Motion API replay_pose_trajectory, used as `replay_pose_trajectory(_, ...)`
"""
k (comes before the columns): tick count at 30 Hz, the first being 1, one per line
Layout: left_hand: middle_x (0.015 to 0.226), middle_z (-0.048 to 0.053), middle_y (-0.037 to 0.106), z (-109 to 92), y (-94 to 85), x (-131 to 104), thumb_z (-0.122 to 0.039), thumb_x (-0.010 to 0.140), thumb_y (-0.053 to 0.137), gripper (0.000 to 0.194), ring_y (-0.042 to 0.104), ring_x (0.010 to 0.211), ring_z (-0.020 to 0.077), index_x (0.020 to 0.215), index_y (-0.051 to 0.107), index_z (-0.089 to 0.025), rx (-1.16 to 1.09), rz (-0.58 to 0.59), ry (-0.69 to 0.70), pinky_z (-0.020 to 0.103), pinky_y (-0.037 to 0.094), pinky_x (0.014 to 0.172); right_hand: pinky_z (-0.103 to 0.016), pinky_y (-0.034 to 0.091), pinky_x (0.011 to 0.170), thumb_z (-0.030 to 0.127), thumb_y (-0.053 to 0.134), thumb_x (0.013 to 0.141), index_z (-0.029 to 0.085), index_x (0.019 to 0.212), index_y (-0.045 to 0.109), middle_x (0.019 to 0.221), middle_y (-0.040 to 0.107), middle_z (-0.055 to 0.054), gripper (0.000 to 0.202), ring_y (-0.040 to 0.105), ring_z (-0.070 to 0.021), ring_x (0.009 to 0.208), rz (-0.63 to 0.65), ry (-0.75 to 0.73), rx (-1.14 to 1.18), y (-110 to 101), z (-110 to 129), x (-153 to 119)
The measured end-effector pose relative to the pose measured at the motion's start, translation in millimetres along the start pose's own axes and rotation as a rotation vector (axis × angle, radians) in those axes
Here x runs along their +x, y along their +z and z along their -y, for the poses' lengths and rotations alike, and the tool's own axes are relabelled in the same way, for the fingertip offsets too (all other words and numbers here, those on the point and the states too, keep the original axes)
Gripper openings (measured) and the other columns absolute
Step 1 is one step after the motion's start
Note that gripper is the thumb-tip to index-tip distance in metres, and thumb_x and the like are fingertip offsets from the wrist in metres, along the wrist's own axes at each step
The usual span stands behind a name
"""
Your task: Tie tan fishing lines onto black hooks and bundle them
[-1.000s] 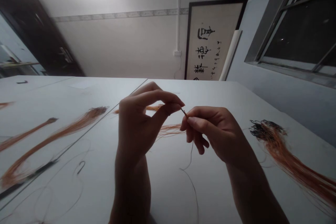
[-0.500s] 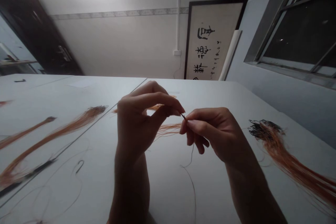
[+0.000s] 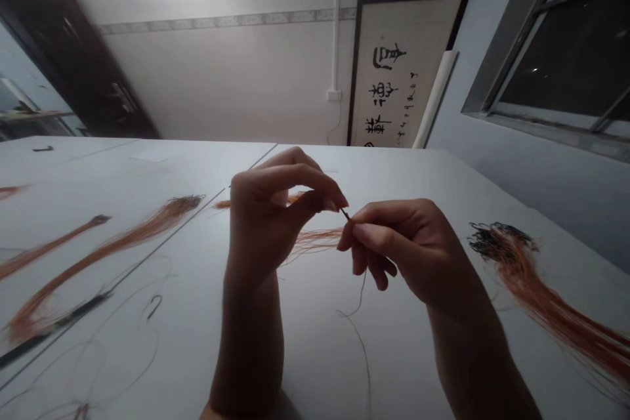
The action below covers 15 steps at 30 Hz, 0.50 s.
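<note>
My left hand (image 3: 275, 210) is closed in a pinch on one end of a small dark fish hook (image 3: 345, 214), its bend hidden by the fingertips. My right hand (image 3: 398, 239) pinches the other end of the hook, thumb against forefinger, the remaining fingers loosely curled. From below the right hand a thin line (image 3: 363, 341) trails down over the white table (image 3: 315, 367). Behind the hands lie orange strands (image 3: 317, 239), partly covered by them. A loose fish hook (image 3: 155, 306) with line rests on the table left of my left forearm.
To the right lies a thick bundle of orange lines with dark hooks (image 3: 502, 243). On the left are a long orange bundle (image 3: 98, 256), a thinner one (image 3: 54, 246) and a dark strip (image 3: 63, 325). Tangled line (image 3: 98, 367) sits at front left. A wall and window (image 3: 566, 59) stand beyond.
The view has shifted slightly, so the things on the table appear a little farther right. Both hands keep their pinch on the hook, the left now a little nearer the right.
</note>
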State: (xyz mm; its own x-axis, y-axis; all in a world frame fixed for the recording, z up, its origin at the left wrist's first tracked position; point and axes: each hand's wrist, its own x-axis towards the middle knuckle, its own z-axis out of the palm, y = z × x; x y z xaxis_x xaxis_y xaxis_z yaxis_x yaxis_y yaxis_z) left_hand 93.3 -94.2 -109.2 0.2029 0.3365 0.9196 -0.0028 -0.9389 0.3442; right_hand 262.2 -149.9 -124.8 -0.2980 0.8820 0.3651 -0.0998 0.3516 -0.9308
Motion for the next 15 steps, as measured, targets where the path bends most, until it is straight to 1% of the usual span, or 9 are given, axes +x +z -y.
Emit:
replay_pose_trajectory(3,0.064,-0.002,0.061,-2.7,-0.2,0.1,0.006,0.074,0.07,0.026,0.055,0.064,0.0106,0.068,0.071,-0.019,0.035,0.003,-0.009,0.029,0.049,0.064,-0.013,0.038,0.041,0.01,0.056,0.086,0.012,0.075,0.072,0.059,0.064,0.001,0.019,0.049,-0.0033,0.043,-0.007,0.0,-0.005,1.0,-0.4,1.0)
replay_pose_trajectory(5,0.064,-0.002,0.06,-4.5,-0.5,0.4,0.003,0.075,0.072,0.024,0.055,0.064,0.011,0.068,0.072,-0.02,0.071,0.008,0.001,0.029,0.047,0.061,-0.013,0.037,0.041,0.01,0.055,0.086,0.012,0.075,0.071,0.059,0.064,0.001,0.02,0.049,-0.0031,0.043,-0.007,0.002,-0.005,1.0,-2.5,2.1)
replay_pose_trajectory(8,0.064,-0.001,0.059,-6.6,-1.2,1.1,-0.001,0.075,0.074,0.021,0.054,0.063,0.0113,0.067,0.072,-0.02,0.118,0.019,0.012,0.029,0.044,0.058,-0.012,0.037,0.04,0.009,0.055,0.086,0.013,0.075,0.072,0.059,0.065,0.002,0.02,0.05,-0.0029,0.043,0.004,-0.032,-0.012,-0.2,-6.6,3.0)
replay_pose_trajectory(11,0.064,-0.001,0.059,-7.9,-1.8,1.2,0.0,0.075,0.074,0.021,0.055,0.063,0.0112,0.067,0.071,-0.019,0.133,0.024,0.015,0.029,0.044,0.057,-0.011,0.036,0.04,0.01,0.055,0.086,0.013,0.076,0.072,0.059,0.065,0.002,0.02,0.049,-0.0027,0.043,0.011,-0.065,-0.02,-1.4,-7.5,2.6)
replay_pose_trajectory(15,0.065,0.0,0.059,-9.0,-1.6,0.4,0.001,0.075,0.073,0.021,0.055,0.064,0.0113,0.069,0.072,-0.019,0.128,0.019,0.002,0.029,0.044,0.058,-0.012,0.037,0.041,0.01,0.056,0.086,0.012,0.075,0.071,0.058,0.065,0.002,0.019,0.048,-0.0029,0.043,-0.015,0.004,-0.041,-0.6,-1.9,1.3)
